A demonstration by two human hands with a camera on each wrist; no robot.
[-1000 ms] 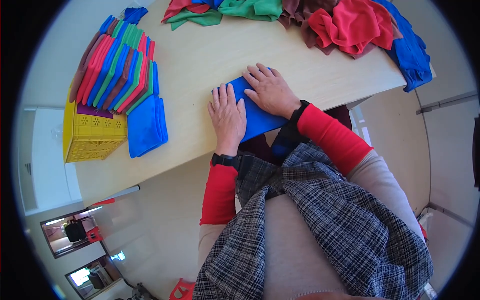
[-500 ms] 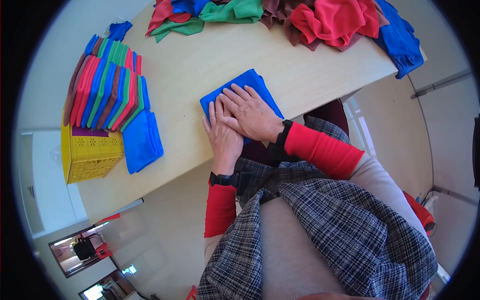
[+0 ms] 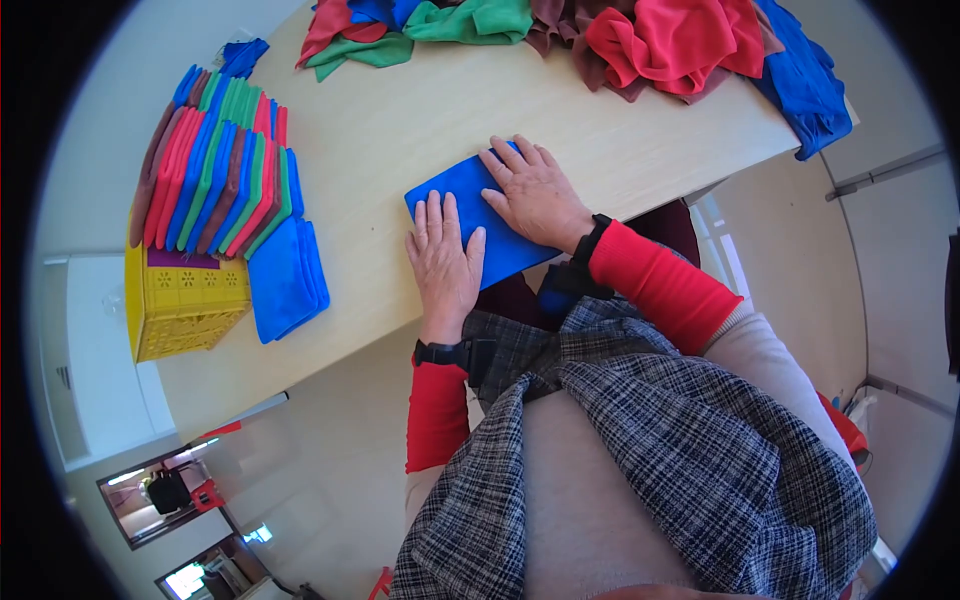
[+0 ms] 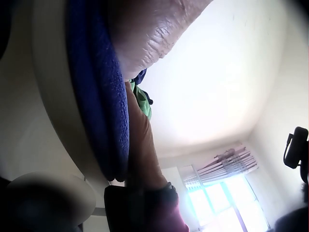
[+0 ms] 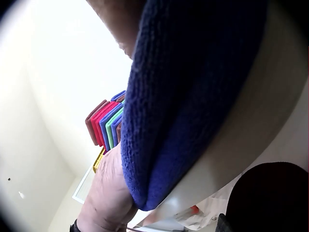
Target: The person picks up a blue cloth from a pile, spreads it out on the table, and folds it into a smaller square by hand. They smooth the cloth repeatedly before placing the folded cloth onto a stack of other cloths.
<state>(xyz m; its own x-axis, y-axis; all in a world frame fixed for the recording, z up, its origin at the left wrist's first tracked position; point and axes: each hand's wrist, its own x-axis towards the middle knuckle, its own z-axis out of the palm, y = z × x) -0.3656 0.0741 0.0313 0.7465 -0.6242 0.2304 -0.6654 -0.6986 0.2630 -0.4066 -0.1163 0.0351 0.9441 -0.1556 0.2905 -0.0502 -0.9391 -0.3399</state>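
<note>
A folded blue towel (image 3: 508, 256) lies on the table at its near edge, in front of the person. The left hand (image 3: 444, 262) rests flat on its left part, fingers straight and pointing away from the body. On the upper right part the right hand (image 3: 545, 198) lies with spread, straight fingers, its thumb toward the middle. Both wrist views show the towel's layered edge from the side; in the left wrist view the towel (image 4: 104, 96) appears thick and folded over, and the right hand (image 4: 145, 140) is beyond it.
To the left, a yellow crate (image 3: 195, 315) bears rows of upright folded red, blue, green and brown towels (image 3: 215, 185). Another folded blue towel (image 3: 287, 282) leans by the crate. Loose red cloth (image 3: 680, 45), green cloth (image 3: 468, 20) and blue cloth (image 3: 808, 85) lie heaped along the far side.
The hands came together and overlapped on the towel half a second ago. Now they are apart again, the right one having slid toward the upper right.
</note>
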